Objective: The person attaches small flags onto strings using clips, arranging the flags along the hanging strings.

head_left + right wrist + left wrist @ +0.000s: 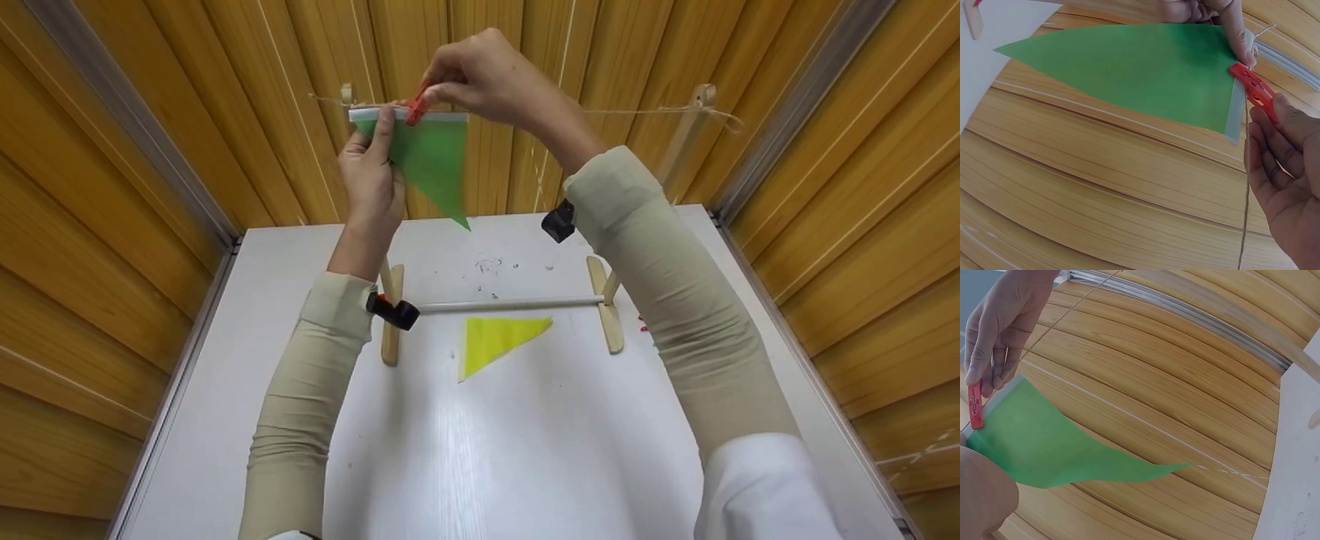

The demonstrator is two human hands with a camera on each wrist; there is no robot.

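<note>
A green triangular pennant (442,161) with a white top band hangs at a twine line (622,112). My left hand (373,172) pinches the band near its left end, thumb in front. Above it, my right hand (487,79) pinches a red clothespin (417,107) between thumb and fingers. In the right wrist view the clothespin (1255,90) has its tip over the white band, beside the left thumb. The pennant's point (1176,468) dangles free in the left wrist view. Whether the twine lies inside the clothespin's jaws is hard to tell.
A yellow pennant (499,341) lies flat on the white table (525,450). Behind it stands a wooden frame with a white crossbar (510,304), feet (604,304) and a right post (686,131). Small red things (643,324) lie by the right sleeve. Wood-patterned walls surround the table.
</note>
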